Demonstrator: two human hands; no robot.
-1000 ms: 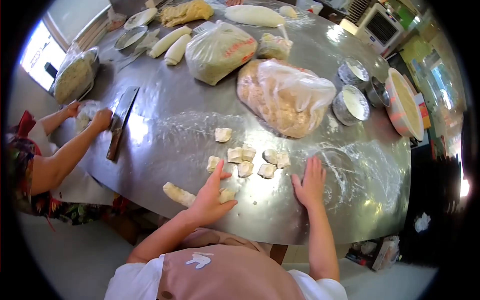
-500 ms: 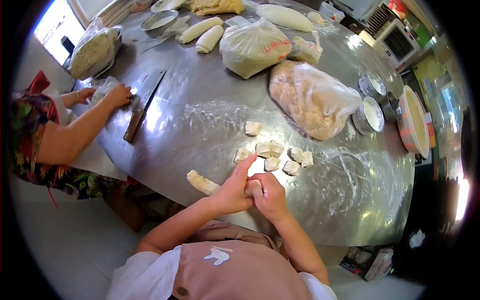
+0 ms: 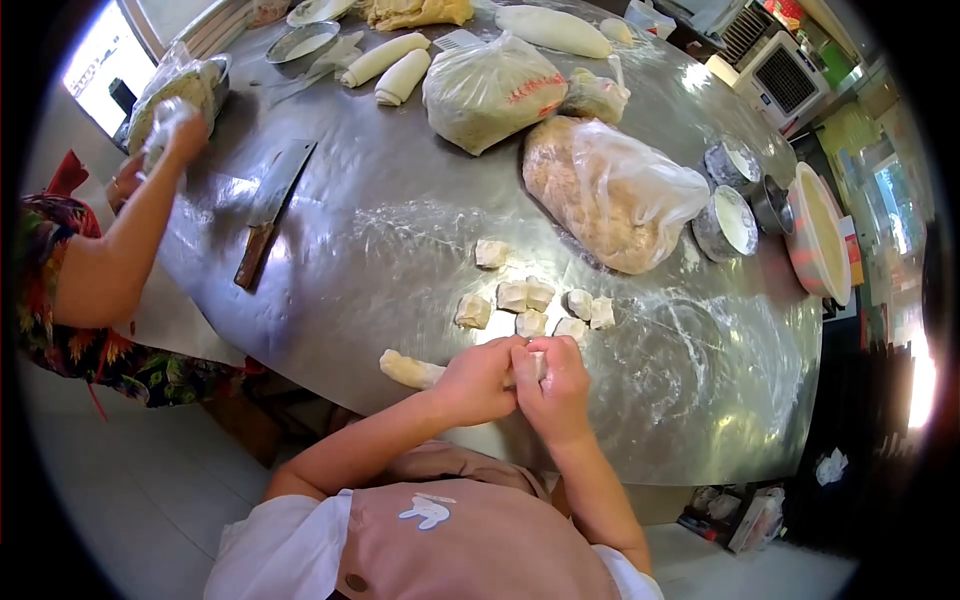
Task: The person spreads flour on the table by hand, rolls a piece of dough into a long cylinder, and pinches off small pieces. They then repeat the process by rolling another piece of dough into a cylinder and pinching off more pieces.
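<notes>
A pale dough rope (image 3: 408, 369) sticks out to the left of my left hand (image 3: 478, 382), whose fingers are closed around it. Touching that hand, my right hand (image 3: 556, 388) is closed too, and a lump of dough (image 3: 536, 366) shows between its thumb and fingers. Where the rope runs inside my hands is hidden. Just beyond them, several floured dough pieces lie on the metal table; one piece (image 3: 491, 253) sits apart at the back, another (image 3: 473, 311) on the left.
A cleaver (image 3: 274, 197) lies left on the table (image 3: 390, 290). Bagged brown dough (image 3: 615, 195), a bag of pale filling (image 3: 490, 95) and dough rolls (image 3: 402, 77) are farther back. Bowls (image 3: 727, 222) stand right. A co-worker's hand (image 3: 180, 135) holds clear plastic at left.
My left fingers, stretched out before, have curled closed, and my hands have come together around the dough. The co-worker's hands have lifted the plastic up and away toward the back left.
</notes>
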